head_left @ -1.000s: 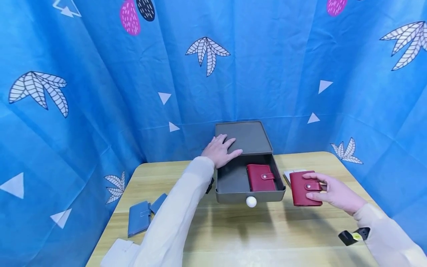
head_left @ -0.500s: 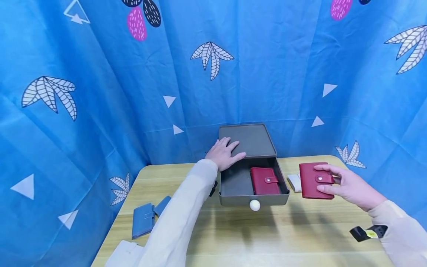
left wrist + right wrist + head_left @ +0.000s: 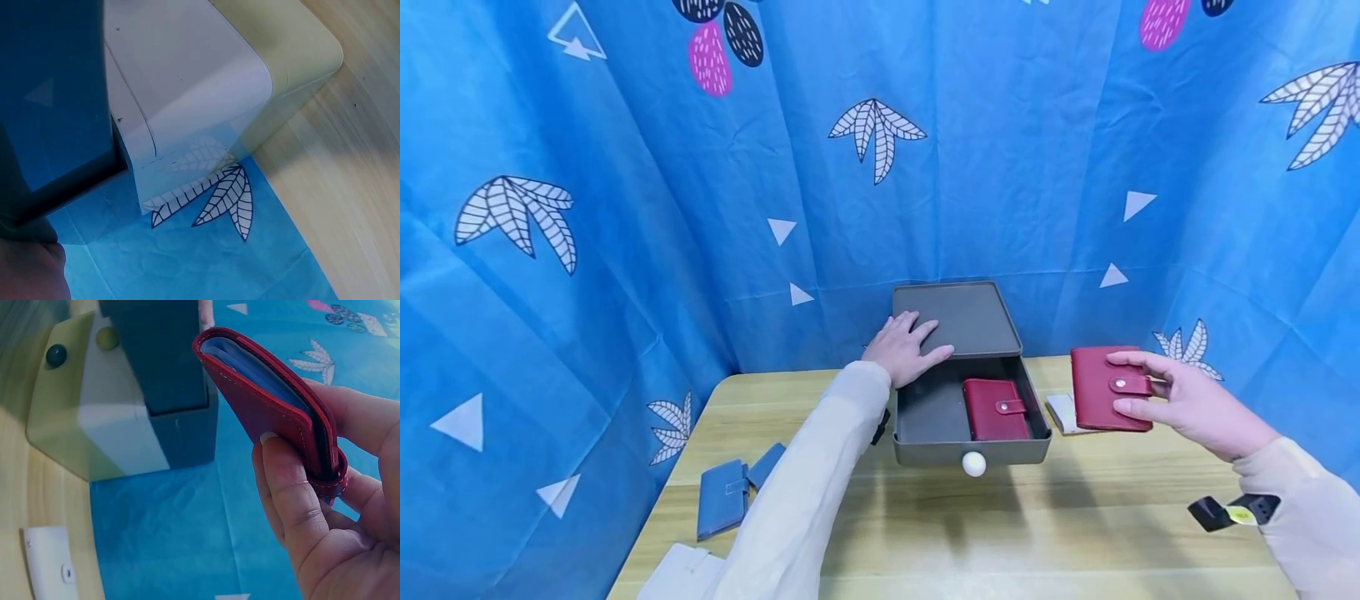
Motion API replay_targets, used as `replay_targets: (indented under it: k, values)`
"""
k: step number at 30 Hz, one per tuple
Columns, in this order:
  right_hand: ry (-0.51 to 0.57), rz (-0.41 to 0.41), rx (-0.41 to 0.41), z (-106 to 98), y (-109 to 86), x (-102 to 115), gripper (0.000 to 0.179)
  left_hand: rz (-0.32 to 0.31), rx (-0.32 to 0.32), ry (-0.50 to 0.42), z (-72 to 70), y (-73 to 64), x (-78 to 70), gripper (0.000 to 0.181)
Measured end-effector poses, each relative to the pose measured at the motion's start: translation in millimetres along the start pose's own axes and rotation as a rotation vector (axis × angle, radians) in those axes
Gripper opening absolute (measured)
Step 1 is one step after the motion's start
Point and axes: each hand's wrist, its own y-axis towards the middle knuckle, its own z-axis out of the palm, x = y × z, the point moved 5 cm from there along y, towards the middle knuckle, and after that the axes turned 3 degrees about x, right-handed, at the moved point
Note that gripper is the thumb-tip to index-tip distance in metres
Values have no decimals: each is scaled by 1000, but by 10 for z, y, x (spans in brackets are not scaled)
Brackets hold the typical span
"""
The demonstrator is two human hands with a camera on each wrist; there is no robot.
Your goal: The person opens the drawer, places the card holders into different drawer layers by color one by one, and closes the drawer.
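We have the left hand (image 3: 904, 348) spread, gripping nothing, on the grey cabinet top (image 3: 970, 321) by the table's (image 3: 1112, 525) far edge, probably bracing it against the pulled-out drawer (image 3: 925, 417). Right hand (image 3: 1206, 408) pinches the first red wallet (image 3: 1092, 387) at its strap side, above the table's right part, likely leaving the opposite edge clear. Second red wallet (image 3: 987, 408) lies in the drawer, toward its right wall.

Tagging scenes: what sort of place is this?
Likely a makeshift recording booth: a patterned blue curtain behind and beside a wooden table, and a black device on the right sleeve.
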Motion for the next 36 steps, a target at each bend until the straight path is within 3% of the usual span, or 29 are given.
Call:
replay_targets:
  k: [17, 24, 30, 36]
  values:
    - [87, -24, 59, 243, 307, 383, 61, 2, -2, -3, 11, 17, 20, 85]
    - [61, -8, 79, 337, 431, 394, 59, 2, -1, -10, -3, 2, 11, 84]
    - [173, -16, 149, 445, 517, 413, 57, -3, 10, -10, -7, -8, 5, 84]
    - [181, -55, 195, 570, 586, 458, 56, -1, 10, -15, -2, -3, -14, 84]
